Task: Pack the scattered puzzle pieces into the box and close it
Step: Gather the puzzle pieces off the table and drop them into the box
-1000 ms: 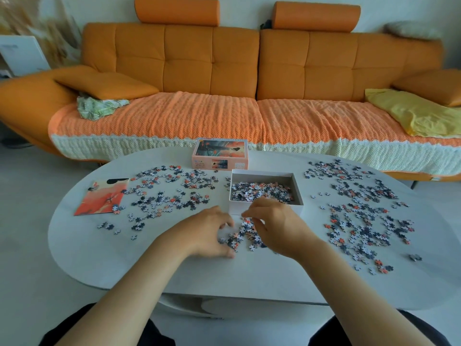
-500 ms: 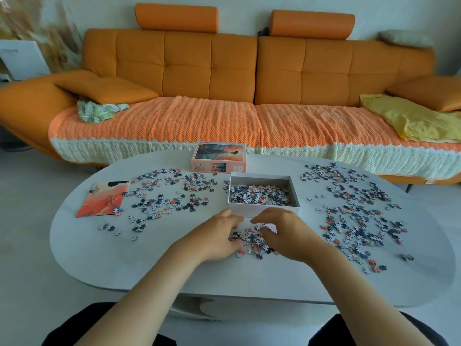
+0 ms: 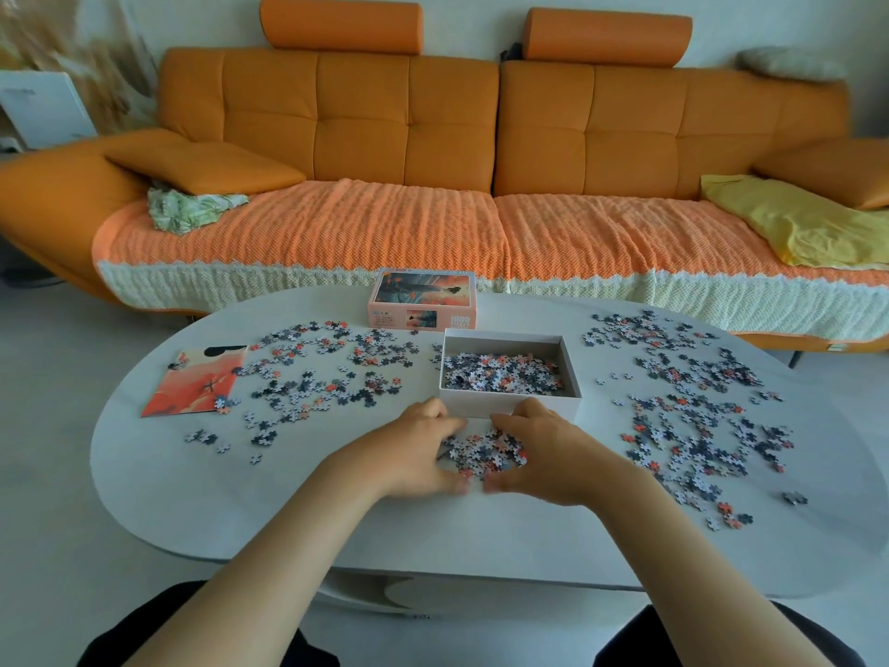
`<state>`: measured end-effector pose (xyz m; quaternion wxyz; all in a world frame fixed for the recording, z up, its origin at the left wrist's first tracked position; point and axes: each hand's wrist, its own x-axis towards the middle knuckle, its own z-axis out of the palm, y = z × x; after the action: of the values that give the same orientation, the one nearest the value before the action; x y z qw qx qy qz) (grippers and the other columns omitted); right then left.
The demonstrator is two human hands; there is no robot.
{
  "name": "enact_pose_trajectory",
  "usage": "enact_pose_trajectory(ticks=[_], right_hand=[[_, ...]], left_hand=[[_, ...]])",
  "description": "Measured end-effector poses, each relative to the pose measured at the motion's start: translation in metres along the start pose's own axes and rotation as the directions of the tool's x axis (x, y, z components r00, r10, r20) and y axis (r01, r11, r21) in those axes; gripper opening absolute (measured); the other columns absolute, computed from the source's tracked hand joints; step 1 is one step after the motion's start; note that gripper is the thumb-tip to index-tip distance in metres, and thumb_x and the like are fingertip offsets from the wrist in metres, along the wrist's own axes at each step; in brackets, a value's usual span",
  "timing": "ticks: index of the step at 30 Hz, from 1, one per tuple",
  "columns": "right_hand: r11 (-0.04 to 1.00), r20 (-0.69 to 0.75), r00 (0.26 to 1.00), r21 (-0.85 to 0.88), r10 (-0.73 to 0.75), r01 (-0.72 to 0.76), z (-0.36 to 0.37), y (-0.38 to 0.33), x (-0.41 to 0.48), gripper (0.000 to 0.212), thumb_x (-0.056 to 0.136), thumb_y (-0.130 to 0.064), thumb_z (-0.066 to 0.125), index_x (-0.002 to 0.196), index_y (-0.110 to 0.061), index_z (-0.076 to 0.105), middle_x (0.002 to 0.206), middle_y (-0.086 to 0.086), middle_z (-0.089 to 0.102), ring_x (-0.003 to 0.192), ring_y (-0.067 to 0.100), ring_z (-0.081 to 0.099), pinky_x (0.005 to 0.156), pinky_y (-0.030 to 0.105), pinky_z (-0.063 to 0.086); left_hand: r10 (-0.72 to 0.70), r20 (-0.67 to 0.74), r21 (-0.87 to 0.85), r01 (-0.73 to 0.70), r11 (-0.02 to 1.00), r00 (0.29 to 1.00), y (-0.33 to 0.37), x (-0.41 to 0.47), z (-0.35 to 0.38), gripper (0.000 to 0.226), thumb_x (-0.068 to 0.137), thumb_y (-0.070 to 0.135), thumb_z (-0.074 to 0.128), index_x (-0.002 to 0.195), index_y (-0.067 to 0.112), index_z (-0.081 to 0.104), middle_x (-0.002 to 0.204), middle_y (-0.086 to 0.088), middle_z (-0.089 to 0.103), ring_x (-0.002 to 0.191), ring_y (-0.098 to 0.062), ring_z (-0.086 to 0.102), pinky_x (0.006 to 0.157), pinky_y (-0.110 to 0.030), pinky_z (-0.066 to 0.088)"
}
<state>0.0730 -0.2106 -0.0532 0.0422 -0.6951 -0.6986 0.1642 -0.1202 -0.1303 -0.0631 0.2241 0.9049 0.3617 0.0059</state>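
While both hands rest low on the table (image 3: 240,512), by the middle of its near edge, a small heap of pieces (image 3: 486,452) lies directly between them. Left hand (image 3: 413,457): palm down and turned inward, fingers curled round the heap's left flank, thumb along its near side. Right hand (image 3: 551,454): mirror pose, fingers curled round the right flank, thumb pointing toward the left thumb. The thumb tips nearly meet; they are blurred, so contact cannot be told. The hands are cupped together on the heap and close it in on the left, right and near sides. Both forearms are bare, enter from the lower corners of the view and converge.

Box base (image 3: 510,407): white, open, just beyond the heap at about the table's centre. The fingertips of both hands reach its near wall. A layer of pieces covers its floor. Lid (image 3: 423,305): picture side up, at the table's far edge, just beyond the base's far-left corner and apart from it.

Left scatter (image 3: 327,373): loose pieces across the table's left half, between the base and a print (image 3: 192,387). The print is orange-red and lies flat near the left end, with a few pieces at its right edge. Right scatter (image 3: 697,416): denser, running from the far edge toward the near edge over the right half.

Beyond the far edge stands an orange sofa (image 3: 404,122), with a yellow cloth (image 3: 793,223) on its right seat.
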Motion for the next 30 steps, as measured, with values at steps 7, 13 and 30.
enact_pose_trajectory(ticks=[7,13,30], right_hand=[[0.996,-0.052,0.998,0.086,0.028,-0.024,-0.001,-0.014,0.006,0.037,0.086,-0.038,0.068,0.119,-0.023,0.065,0.119,0.0,0.045,0.094,0.02,0.06,0.083,0.032,0.052],[0.993,-0.134,0.991,0.115,0.029,-0.013,0.0,-0.01,0.011,0.021,0.089,-0.022,0.065,0.108,-0.024,0.073,0.102,-0.004,0.056,0.096,0.016,0.058,0.082,0.023,0.046],[0.959,-0.587,0.807,0.261,0.067,0.11,-0.038,0.016,0.043,0.014,0.083,-0.009,0.073,0.095,-0.015,0.077,0.088,-0.001,0.063,0.071,0.012,0.056,0.065,0.004,0.037]], left_hand=[[0.049,-0.137,-0.065,-0.059,0.996,0.989,0.008,0.003,0.008,0.037,0.088,0.041,0.066,0.122,0.027,0.063,0.101,0.008,0.044,0.093,-0.011,0.053,0.084,-0.029,0.047],[0.025,-0.226,-0.095,-0.048,0.994,0.974,0.004,0.006,0.009,0.025,0.087,0.027,0.071,0.11,0.023,0.065,0.1,0.01,0.05,0.088,-0.007,0.052,0.076,-0.017,0.039],[-0.04,-0.508,-0.35,-0.163,0.923,0.86,0.013,0.054,-0.028,0.013,0.082,0.015,0.076,0.087,0.023,0.068,0.09,0.005,0.063,0.079,-0.008,0.06,0.07,-0.015,0.046]])
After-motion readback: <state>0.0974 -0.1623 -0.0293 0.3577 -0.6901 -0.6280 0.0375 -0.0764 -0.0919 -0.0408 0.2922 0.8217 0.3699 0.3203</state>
